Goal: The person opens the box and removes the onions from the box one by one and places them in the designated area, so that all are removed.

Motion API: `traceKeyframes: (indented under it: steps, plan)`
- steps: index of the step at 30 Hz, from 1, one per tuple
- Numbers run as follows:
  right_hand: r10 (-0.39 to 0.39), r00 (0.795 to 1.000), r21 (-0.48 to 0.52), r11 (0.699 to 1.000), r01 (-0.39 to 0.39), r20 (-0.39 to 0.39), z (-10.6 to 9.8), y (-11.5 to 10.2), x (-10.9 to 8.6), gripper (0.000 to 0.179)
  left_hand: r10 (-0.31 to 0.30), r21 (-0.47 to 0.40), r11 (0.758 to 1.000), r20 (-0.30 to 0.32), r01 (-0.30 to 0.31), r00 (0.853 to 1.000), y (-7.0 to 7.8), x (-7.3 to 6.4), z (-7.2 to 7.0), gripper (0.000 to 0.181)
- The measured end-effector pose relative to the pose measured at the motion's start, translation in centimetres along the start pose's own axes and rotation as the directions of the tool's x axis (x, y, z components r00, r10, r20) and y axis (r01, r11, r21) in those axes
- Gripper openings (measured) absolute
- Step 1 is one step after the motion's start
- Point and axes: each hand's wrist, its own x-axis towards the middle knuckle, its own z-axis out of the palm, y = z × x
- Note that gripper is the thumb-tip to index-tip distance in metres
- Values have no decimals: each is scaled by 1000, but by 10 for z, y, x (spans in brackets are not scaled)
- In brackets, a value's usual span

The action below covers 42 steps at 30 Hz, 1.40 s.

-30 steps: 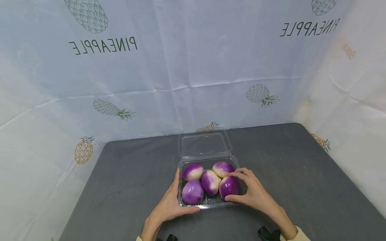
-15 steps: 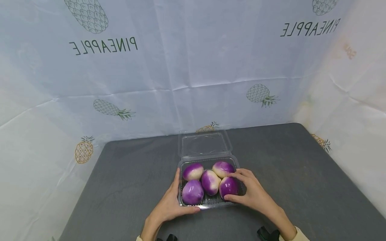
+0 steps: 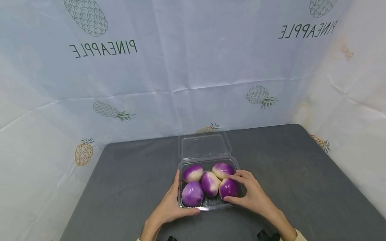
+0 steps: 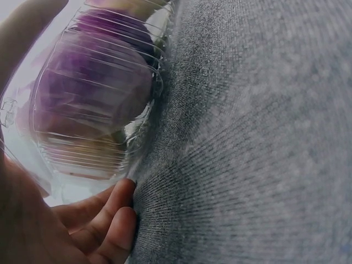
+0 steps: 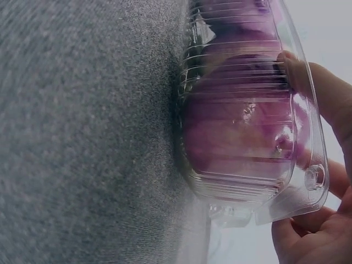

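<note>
A clear plastic clamshell box [image 3: 215, 207] lies with its lid [image 3: 205, 147] folded back. Several glossy purple-and-white, turnip-like vegetables [image 3: 210, 184] fill it. My left hand [image 3: 169, 206] holds the box at its near left corner, thumb along the front edge and index finger up the left side. In the left wrist view, its other fingers [image 4: 113, 225] are bent beside the box wall. Thumb and fingers of my right hand [image 3: 253, 195] grip the front-right vegetable [image 3: 228, 188], which sits inside the box. The right wrist view shows this vegetable [image 5: 236, 126] through the ribbed plastic.
The box stands on a dark grey table [image 3: 135, 174], with its lid toward the back edge. A pale curtain [image 3: 181, 67] printed with pineapples hangs behind and at both sides. Black straps [image 3: 268, 236] are on the wrists.
The head view has tilted up very slightly, so everything sits a little lower. Both hands, the box and the vegetables keep practically the same places relative to one another.
</note>
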Motion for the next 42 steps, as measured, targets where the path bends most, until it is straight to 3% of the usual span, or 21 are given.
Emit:
traceKeyframes:
  steps: [5,9,15,22,28,35,42]
  plan:
    - [-17,1000,7,1000,18,-13,0,0,-1,69,1,-2,1000,-2,-1,1000,-1,-1,1,150]
    - [-76,996,37,996,78,-41,-2,-1,0,67,4,-1,1000,-6,-4,1000,-2,-2,1,150]
    - [-181,978,149,969,195,-100,-4,-4,7,64,5,2,1000,-6,-5,1000,-3,-2,2,150]
    - [-230,963,157,955,251,-139,-6,-8,13,69,0,-1,1000,2,0,1000,-3,-2,2,150]
    - [-227,965,171,954,248,-134,-5,-9,16,69,-9,-8,1000,7,9,1000,-2,-2,2,150]
    - [-151,980,164,971,172,-131,-4,-7,18,71,-11,1,1000,8,11,1000,-2,0,1,149]
    - [-141,972,112,980,163,-189,-4,-6,20,75,-14,-10,1000,10,14,1000,-2,1,0,149]
